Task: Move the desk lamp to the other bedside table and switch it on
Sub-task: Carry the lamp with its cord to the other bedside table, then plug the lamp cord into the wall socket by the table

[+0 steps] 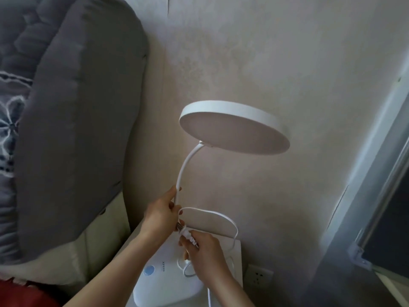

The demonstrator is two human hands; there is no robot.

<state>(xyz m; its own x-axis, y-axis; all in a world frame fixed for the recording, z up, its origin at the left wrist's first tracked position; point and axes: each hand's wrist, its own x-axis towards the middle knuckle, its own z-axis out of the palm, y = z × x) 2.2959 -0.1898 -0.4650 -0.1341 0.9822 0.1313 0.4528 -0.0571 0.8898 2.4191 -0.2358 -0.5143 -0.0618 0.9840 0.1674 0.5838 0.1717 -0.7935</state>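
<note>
The white desk lamp has a round flat head (234, 129) on a curved gooseneck (183, 169). Its white base (166, 282), with a blue round button (149, 270), rests on the white bedside table (236, 247). My left hand (161, 216) grips the lower gooseneck. My right hand (203, 251) holds the lamp's white plug (187, 234), whose prongs touch the left hand's fingers. The white cord (221, 214) loops from the plug out to the right and down behind the right hand. The lamp is unlit.
A grey padded headboard (79, 120) and a bed with floral bedding (8, 120) lie to the left. A wall socket (259, 276) sits low on the beige wall, right of the table. A window frame (376, 196) runs along the right side.
</note>
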